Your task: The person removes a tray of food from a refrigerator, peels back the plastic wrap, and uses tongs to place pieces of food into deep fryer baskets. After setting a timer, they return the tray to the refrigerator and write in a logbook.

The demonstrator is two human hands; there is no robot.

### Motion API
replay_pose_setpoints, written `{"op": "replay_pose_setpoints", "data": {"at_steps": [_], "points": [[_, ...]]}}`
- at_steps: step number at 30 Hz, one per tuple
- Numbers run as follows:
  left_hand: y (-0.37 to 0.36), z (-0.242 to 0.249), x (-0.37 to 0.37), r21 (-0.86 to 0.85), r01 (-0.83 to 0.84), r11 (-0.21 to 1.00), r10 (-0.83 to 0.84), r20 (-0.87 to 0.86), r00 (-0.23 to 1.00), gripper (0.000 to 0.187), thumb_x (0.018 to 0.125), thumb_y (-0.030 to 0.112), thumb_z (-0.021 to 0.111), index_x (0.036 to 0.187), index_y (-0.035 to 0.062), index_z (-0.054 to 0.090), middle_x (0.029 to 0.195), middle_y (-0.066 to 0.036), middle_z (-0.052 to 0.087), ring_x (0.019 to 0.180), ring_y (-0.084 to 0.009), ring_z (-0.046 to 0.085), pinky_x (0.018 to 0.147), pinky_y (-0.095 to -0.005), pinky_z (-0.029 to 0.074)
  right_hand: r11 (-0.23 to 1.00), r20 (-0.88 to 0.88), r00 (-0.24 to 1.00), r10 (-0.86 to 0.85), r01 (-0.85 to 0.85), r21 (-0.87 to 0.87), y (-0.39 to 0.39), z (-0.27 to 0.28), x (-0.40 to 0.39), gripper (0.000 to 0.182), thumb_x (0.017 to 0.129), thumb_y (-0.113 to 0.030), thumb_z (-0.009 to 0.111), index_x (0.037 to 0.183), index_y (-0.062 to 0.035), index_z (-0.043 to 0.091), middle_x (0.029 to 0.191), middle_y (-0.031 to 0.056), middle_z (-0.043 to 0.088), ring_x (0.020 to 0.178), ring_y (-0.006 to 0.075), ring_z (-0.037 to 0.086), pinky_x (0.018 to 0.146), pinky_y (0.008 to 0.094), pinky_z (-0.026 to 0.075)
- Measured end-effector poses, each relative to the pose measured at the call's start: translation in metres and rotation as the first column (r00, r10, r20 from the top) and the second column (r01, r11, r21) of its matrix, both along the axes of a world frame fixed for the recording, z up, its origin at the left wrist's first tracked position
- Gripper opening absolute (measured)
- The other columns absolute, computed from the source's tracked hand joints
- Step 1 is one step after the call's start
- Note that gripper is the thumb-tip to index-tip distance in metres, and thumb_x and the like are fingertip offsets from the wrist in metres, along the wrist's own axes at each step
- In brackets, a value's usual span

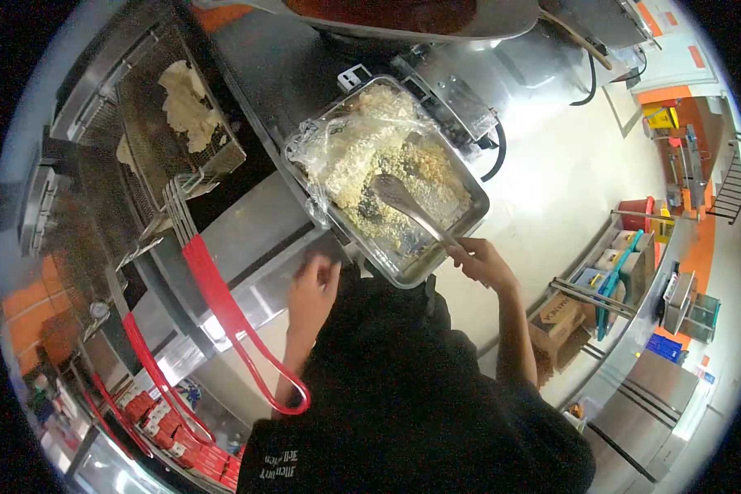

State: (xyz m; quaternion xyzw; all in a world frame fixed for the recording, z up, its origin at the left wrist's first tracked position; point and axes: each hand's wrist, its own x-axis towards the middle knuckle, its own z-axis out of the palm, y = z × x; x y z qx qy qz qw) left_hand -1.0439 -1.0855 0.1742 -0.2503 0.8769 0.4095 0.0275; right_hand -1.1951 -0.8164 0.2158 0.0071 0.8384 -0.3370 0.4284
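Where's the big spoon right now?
In the head view, the big spoon is in the right hand, with its wide end in the crumbly yellow food in the metal tray, just right of the crinkly clear plastic.

Pretty clearly looking at a commercial kitchen here, tbh. Seeing a wire fryer basket with pale food in it, plus long red handles sticking out over the metalwork. Also spotting a big steel tray of crumbly stuff, stainless units, and a cardboard carton on low metal shelving.
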Motion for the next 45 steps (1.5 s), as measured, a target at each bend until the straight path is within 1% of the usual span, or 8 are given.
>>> {"op": "replay_pose_setpoints", "data": {"at_steps": [3,8,14,17,21,27,37,45], "points": [[0.007,-0.007,-0.086,-0.420,-0.108,0.901,-0.051,-0.351,0.935,0.028,0.074,0.022,0.068,0.095,0.0108,0.054,0.103,-0.010,0.051,0.104,-0.0302,0.048,0.083,-0.0473,0.040,0.998,0.026,0.999,0.039,-0.038,-0.055,0.005,-0.004,-0.016,0.040,0.086,-0.036,0.055,0.100,0.0012,0.061,0.062,0.0022,0.054,0.048,0.0071,0.045,0.041,0.0240,0.037],[-0.013,-0.047,-0.133,-0.638,-0.043,0.769,-0.154,-0.250,0.956,0.026,0.073,0.016,0.063,0.097,0.0101,0.055,0.106,-0.008,0.049,0.110,-0.0276,0.044,0.089,-0.0532,0.034,0.960,0.019,0.999,0.046,-0.039,-0.278,0.017,-0.050,-0.031,0.036,0.085,-0.034,0.055,0.094,-0.0004,0.063,0.059,0.0008,0.050,0.050,0.0088,0.043,0.044,0.0258,0.035],[-0.029,-0.031,-0.137,-0.524,-0.016,0.852,-0.093,-0.181,0.979,0.010,0.077,0.011,0.057,0.086,0.0074,0.056,0.085,-0.007,0.059,0.092,-0.0253,0.057,0.082,-0.0440,0.041,0.853,-0.322,0.944,0.073,-0.226,-0.470,0.018,-0.084,-0.033,0.035,0.081,-0.034,0.060,0.092,-0.0007,0.063,0.061,0.0112,0.058,0.056,0.0187,0.057,0.053,0.0364,0.043],[-0.021,-0.015,-0.138,-0.358,-0.093,0.929,-0.004,-0.261,0.965,0.008,0.078,0.010,0.056,0.085,0.0047,0.055,0.078,-0.011,0.060,0.078,-0.0300,0.060,0.071,-0.0366,0.046,0.896,-0.467,0.809,0.357,-0.438,-0.072,0.011,-0.038,-0.040,0.035,0.079,-0.029,0.062,0.099,-0.0008,0.060,0.076,0.0182,0.062,0.069,0.0304,0.062,0.060,0.0427,0.047],[-0.029,-0.029,-0.138,-0.207,-0.143,0.968,0.076,-0.301,0.950,0.009,0.079,0.010,0.058,0.083,0.0018,0.056,0.076,-0.012,0.062,0.072,-0.0260,0.062,0.065,-0.0324,0.047,0.866,-0.642,0.590,0.490,-0.414,0.280,-0.007,0.022,-0.044,0.050,0.075,-0.026,0.063,0.117,-0.0014,0.049,0.094,0.0172,0.059,0.077,0.0334,0.061,0.064,0.0407,0.049],[-0.034,-0.028,-0.141,-0.035,-0.185,0.982,0.164,-0.322,0.932,0.010,0.079,0.010,0.059,0.081,0.0008,0.058,0.072,-0.009,0.063,0.071,-0.0167,0.062,0.064,-0.0295,0.047,0.658,-0.708,0.174,0.684,-0.567,0.496,-0.031,0.021,-0.097,0.048,0.071,-0.021,0.066,0.115,-0.0070,0.053,0.097,0.0158,0.057,0.085,0.0297,0.060,0.065,0.0382,0.050],[-0.036,-0.037,-0.140,-0.020,-0.201,0.979,0.177,-0.396,0.901,0.008,0.079,0.009,0.059,0.078,0.0010,0.057,0.070,-0.008,0.061,0.069,-0.0157,0.060,0.065,-0.0277,0.046,0.456,-0.666,-0.216,0.714,-0.578,0.676,-0.063,0.044,-0.123,0.041,0.066,-0.010,0.061,0.106,-0.0022,0.057,0.090,0.0147,0.058,0.081,0.0275,0.060,0.062,0.0350,0.048],[-0.045,-0.056,-0.139,-0.117,-0.157,0.981,0.097,-0.408,0.908,0.005,0.076,0.004,0.060,0.078,0.0011,0.057,0.074,-0.011,0.063,0.071,-0.0203,0.062,0.068,-0.0301,0.048,0.377,-0.637,-0.269,0.723,-0.618,0.690,-0.093,0.050,-0.140,0.017,0.062,-0.007,0.061,0.079,-0.0033,0.063,0.074,0.0115,0.061,0.067,0.0231,0.062,0.054,0.0338,0.047]]}}
